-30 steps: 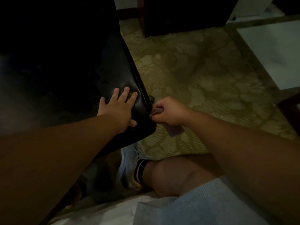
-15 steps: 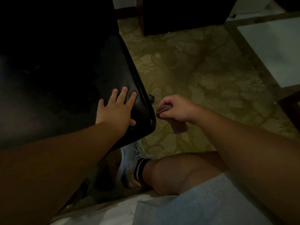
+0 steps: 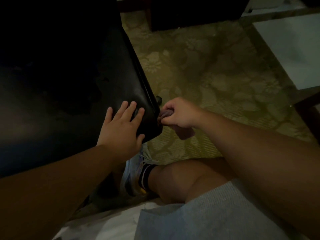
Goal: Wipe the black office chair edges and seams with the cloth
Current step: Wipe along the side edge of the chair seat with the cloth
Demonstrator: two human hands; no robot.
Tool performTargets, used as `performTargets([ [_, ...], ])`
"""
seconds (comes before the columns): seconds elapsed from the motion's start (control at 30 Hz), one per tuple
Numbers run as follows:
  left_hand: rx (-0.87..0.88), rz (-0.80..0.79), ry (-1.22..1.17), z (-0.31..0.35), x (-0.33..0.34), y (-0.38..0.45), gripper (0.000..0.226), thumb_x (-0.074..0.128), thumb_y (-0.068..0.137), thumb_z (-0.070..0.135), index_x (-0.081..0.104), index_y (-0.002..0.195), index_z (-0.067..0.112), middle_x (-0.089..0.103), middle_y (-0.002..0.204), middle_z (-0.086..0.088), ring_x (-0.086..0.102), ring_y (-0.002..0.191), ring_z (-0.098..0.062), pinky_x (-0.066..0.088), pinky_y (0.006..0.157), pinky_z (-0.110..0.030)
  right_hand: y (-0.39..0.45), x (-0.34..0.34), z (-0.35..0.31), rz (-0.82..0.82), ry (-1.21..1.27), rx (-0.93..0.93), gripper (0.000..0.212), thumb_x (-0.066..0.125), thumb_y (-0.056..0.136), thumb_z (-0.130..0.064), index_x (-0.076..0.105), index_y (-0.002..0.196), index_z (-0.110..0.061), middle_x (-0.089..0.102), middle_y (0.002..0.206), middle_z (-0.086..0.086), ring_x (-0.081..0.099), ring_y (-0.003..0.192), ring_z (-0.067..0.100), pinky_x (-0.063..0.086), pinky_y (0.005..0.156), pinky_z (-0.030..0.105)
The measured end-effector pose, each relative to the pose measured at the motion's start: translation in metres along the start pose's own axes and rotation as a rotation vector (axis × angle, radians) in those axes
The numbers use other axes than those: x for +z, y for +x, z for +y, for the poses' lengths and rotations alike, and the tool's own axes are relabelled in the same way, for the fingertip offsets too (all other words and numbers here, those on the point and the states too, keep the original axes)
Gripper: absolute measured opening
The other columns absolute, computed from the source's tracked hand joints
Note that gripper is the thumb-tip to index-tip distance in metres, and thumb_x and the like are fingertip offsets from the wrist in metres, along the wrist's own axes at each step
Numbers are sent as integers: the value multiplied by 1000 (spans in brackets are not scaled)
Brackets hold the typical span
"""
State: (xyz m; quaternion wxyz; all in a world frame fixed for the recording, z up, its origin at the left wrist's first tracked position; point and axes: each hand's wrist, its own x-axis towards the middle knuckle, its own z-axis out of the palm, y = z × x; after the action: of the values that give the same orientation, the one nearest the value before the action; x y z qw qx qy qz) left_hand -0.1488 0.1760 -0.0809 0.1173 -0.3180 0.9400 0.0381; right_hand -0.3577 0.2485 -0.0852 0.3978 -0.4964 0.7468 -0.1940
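Note:
The black office chair (image 3: 83,80) fills the left half of the view, its leather seat dim and shiny, its near right corner pointing toward me. My left hand (image 3: 121,125) lies flat on that corner with fingers spread. My right hand (image 3: 180,115) grips a small bunched purplish cloth (image 3: 183,133) and holds it against the right side edge of the seat at the corner. Part of the cloth hangs below my fist.
A patterned olive carpet (image 3: 216,80) lies to the right of the chair. A white tiled area (image 3: 294,49) sits at the far right, dark furniture (image 3: 190,11) at the top. My bent knee and shoe (image 3: 133,172) are just below the chair corner.
My right hand pulled the cloth a short way off the chair edge, then brought it back against the corner. My left hand has stayed flat on the seat.

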Motion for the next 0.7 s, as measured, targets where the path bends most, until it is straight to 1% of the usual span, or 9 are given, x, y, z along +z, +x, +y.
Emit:
performTargets([
  [0.07, -3, 3, 11, 2, 0, 0, 81, 46, 98, 54, 2, 161, 28, -3, 169, -3, -9, 155, -25, 0, 124, -54, 0, 2, -1, -30, -30, 13, 11, 79, 79, -20, 70, 84, -25, 67, 69, -8, 60, 62, 4, 44, 57, 22],
  [0.17, -8, 8, 17, 2, 0, 0, 80, 48, 99, 52, 4, 161, 27, -2, 169, -3, -7, 155, -26, 1, 124, -54, 0, 6, 0, 16, -19, 20, 12, 79, 80, -21, 68, 81, -25, 69, 69, -4, 65, 63, 9, 46, 56, 23],
  [0.3, -11, -2, 15, 2, 0, 2, 79, 48, 99, 51, 3, 161, 28, -2, 169, -2, -7, 155, -25, 2, 124, -54, -1, 7, -1, 31, -43, 33, 13, 79, 81, -25, 71, 87, -17, 70, 74, 0, 66, 70, 13, 48, 60, 26],
  [0.37, -14, -9, 18, 2, 0, 4, 79, 48, 99, 52, 3, 161, 28, -2, 169, -2, -7, 155, -25, 2, 124, -54, -1, 8, -3, 87, -37, 22, 14, 78, 81, -25, 71, 88, -15, 70, 77, 2, 66, 73, 15, 48, 61, 28],
  [0.43, -12, -13, 16, 2, -1, 5, 79, 48, 100, 52, 4, 161, 29, -2, 169, -2, -7, 155, -25, 3, 124, -54, -1, 7, -5, 124, -21, 16, 12, 77, 82, -26, 69, 83, -18, 68, 74, -1, 64, 71, 14, 45, 59, 27],
  [0.5, -9, -13, 10, 2, -2, 4, 78, 48, 100, 51, 5, 161, 28, -2, 169, -2, -6, 155, -25, 3, 124, -54, -1, 5, -7, 63, -51, 30, 14, 78, 81, -27, 65, 77, -23, 66, 71, -3, 63, 69, 13, 44, 58, 26],
  [0.57, -6, -14, 11, 2, -3, 4, 78, 48, 100, 51, 5, 161, 28, -2, 169, -2, -6, 155, -25, 3, 124, -54, -2, 5, -7, 26, -103, 40, 15, 78, 81, -27, 64, 76, -23, 67, 73, -2, 64, 71, 14, 48, 60, 28],
  [0.67, -12, -11, 19, 2, -1, 3, 77, 47, 101, 50, 3, 161, 28, -3, 169, -2, -8, 155, -24, 2, 124, -54, -2, 6, -10, 95, -88, -4, 16, 78, 81, -27, 63, 77, -26, 64, 70, -7, 60, 66, 7, 39, 55, 24],
  [0.7, -15, -10, 25, 2, -1, 3, 77, 47, 101, 51, 3, 161, 28, -3, 169, -2, -8, 155, -24, 2, 124, -54, -2, 6, -10, 90, -92, -10, 15, 78, 81, -27, 63, 78, -26, 63, 70, -8, 59, 65, 5, 38, 55, 23],
])
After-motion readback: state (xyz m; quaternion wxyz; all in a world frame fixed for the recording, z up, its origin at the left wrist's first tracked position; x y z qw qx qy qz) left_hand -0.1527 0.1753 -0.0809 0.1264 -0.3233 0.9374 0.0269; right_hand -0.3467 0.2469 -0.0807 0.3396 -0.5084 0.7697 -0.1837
